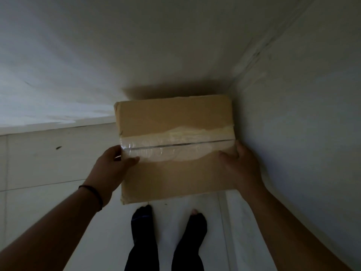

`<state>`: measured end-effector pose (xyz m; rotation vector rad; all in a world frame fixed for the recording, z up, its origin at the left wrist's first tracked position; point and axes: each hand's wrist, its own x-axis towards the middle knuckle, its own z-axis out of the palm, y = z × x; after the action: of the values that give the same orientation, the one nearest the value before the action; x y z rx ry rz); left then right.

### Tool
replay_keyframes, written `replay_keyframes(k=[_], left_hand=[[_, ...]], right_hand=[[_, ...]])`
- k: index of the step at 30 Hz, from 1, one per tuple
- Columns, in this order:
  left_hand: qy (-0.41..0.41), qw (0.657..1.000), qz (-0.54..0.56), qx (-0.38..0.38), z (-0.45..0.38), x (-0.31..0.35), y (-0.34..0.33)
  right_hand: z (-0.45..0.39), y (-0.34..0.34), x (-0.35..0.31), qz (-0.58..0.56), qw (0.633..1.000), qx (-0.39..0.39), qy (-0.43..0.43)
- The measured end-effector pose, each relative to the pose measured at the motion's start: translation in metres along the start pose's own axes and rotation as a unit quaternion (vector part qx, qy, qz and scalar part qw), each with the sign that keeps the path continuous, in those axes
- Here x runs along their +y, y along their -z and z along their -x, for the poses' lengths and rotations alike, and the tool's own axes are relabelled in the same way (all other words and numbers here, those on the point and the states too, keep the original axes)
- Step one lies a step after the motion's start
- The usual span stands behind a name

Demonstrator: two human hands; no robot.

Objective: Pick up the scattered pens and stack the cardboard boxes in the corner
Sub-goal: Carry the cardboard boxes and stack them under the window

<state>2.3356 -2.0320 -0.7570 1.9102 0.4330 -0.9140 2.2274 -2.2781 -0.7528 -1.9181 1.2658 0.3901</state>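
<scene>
A brown cardboard box, sealed with clear tape along its top seam, sits in the room's corner in the middle of the view. My left hand grips its left edge, thumb on the taped top. My right hand grips its right edge beside the wall. What lies under the box is hidden, so I cannot tell whether it rests on another box or hangs above the floor. No pens are in view.
Two white walls meet at the corner behind the box; the right wall is close to my right hand. Pale floor tiles spread to the left. My two feet in dark socks stand right below the box.
</scene>
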Motion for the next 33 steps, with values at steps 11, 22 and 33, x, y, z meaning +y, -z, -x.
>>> replay_keyframes(k=[11, 22, 33], left_hand=[[0.024, 0.997, 0.061, -0.035, -0.030, 0.006, -0.014], [0.009, 0.992, 0.123, -0.030, -0.037, 0.015, -0.033], [0.004, 0.991, 0.109, -0.081, -0.029, 0.024, -0.037]], right_hand=[[-0.032, -0.003, -0.005, -0.022, 1.000, -0.016, -0.007], [-0.042, -0.015, -0.004, 0.125, 0.991, 0.011, 0.037], [-0.031, -0.033, -0.007, 0.284, 0.953, 0.044, 0.096]])
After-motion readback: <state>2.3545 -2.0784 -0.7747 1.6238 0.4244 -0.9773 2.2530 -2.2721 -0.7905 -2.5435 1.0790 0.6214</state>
